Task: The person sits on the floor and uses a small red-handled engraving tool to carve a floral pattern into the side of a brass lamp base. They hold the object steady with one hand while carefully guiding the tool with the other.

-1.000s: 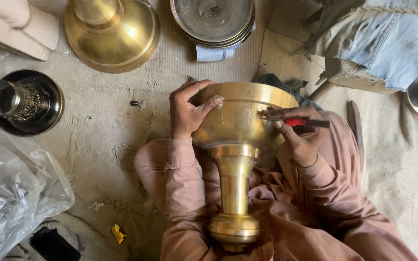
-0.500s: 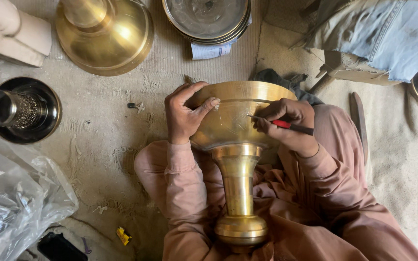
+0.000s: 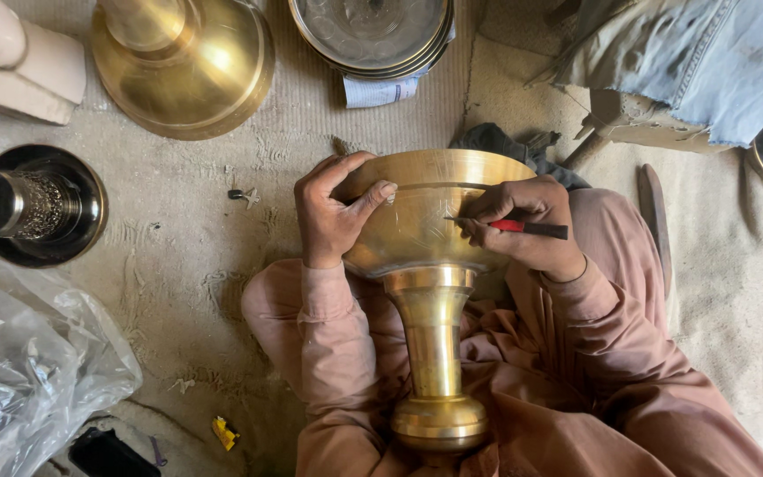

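Your left hand spreads against the brass vessel; your right hand pinches a red-handled tool, apparently scribing. Next stroke needs steady bracing.

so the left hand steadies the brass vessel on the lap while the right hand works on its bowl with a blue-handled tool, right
Not quite: the head view shows the tool has a red handle, not blue. The rest stands: the left hand steadies the brass vessel on the lap while the right hand works on its bowl.
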The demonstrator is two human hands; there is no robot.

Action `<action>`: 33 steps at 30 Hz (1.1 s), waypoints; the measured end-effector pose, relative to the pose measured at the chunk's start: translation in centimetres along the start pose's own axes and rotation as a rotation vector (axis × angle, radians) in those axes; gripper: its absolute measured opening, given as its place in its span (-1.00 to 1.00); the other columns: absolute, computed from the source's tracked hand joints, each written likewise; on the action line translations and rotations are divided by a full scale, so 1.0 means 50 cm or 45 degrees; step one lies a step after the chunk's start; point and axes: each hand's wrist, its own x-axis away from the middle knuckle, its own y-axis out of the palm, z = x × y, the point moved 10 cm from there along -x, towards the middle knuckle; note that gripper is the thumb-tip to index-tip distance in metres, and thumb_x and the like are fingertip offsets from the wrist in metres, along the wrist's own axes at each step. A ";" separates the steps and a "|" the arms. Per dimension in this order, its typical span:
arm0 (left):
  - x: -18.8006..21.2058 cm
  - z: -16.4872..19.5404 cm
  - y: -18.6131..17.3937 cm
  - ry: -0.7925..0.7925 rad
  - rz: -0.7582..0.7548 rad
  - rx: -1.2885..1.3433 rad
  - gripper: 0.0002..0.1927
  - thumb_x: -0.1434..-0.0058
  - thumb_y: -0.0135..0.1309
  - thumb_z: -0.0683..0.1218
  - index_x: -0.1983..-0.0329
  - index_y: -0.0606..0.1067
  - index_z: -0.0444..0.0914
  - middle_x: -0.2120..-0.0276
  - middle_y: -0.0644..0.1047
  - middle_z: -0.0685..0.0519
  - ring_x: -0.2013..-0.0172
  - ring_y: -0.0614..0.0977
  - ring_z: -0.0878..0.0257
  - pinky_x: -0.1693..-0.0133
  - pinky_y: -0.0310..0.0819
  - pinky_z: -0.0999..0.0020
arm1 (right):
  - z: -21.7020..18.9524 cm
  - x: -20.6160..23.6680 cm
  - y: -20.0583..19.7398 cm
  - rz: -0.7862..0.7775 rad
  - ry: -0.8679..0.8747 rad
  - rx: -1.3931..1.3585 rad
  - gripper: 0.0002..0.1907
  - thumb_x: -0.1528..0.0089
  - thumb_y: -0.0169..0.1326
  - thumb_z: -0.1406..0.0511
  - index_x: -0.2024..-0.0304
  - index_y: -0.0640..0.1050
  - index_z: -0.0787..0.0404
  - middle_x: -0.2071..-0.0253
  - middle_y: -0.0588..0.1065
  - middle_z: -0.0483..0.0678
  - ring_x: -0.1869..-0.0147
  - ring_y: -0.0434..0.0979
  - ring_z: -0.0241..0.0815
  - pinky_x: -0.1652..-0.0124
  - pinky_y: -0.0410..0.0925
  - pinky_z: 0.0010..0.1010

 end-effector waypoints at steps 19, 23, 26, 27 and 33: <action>0.001 -0.002 -0.009 -0.011 0.018 0.004 -0.56 -0.19 0.41 0.02 0.00 0.61 -0.35 0.31 0.64 -0.01 0.29 0.65 0.29 0.19 0.55 0.39 | -0.016 0.048 0.010 0.301 -0.039 0.179 -0.89 -0.28 0.21 0.50 0.34 0.54 0.34 0.27 0.64 0.06 0.20 0.68 -0.28 0.19 0.54 -0.51; 0.003 0.004 -0.010 0.014 0.020 -0.054 -0.55 -0.19 0.42 0.01 0.00 0.61 -0.36 0.33 0.62 -0.02 0.30 0.63 0.28 0.21 0.53 0.39 | -0.021 0.042 0.015 0.276 -0.041 0.140 -0.88 -0.29 0.20 0.49 0.34 0.53 0.33 0.26 0.64 0.07 0.20 0.69 -0.27 0.21 0.55 -0.51; 0.002 0.006 -0.010 0.026 0.024 -0.068 -0.56 -0.19 0.42 0.01 0.01 0.61 -0.36 0.32 0.63 -0.02 0.29 0.64 0.28 0.20 0.54 0.38 | -0.029 0.038 0.015 0.243 -0.058 0.170 -0.86 -0.28 0.20 0.48 0.36 0.52 0.33 0.27 0.64 0.08 0.22 0.69 -0.27 0.22 0.53 -0.53; 0.003 0.005 -0.011 0.024 0.022 -0.067 -0.56 -0.19 0.42 0.02 0.00 0.61 -0.36 0.32 0.63 -0.02 0.29 0.64 0.28 0.20 0.54 0.38 | -0.031 0.038 0.017 0.229 -0.065 0.176 -0.86 -0.29 0.20 0.48 0.37 0.52 0.33 0.26 0.64 0.08 0.22 0.70 -0.26 0.22 0.53 -0.53; 0.001 0.002 -0.012 0.015 0.031 -0.087 -0.55 -0.18 0.42 0.04 0.01 0.61 -0.35 0.32 0.63 -0.02 0.30 0.64 0.27 0.20 0.54 0.37 | -0.034 0.031 0.024 0.185 -0.090 0.207 -0.85 -0.26 0.25 0.44 0.39 0.53 0.33 0.27 0.65 0.10 0.25 0.71 -0.25 0.27 0.52 -0.53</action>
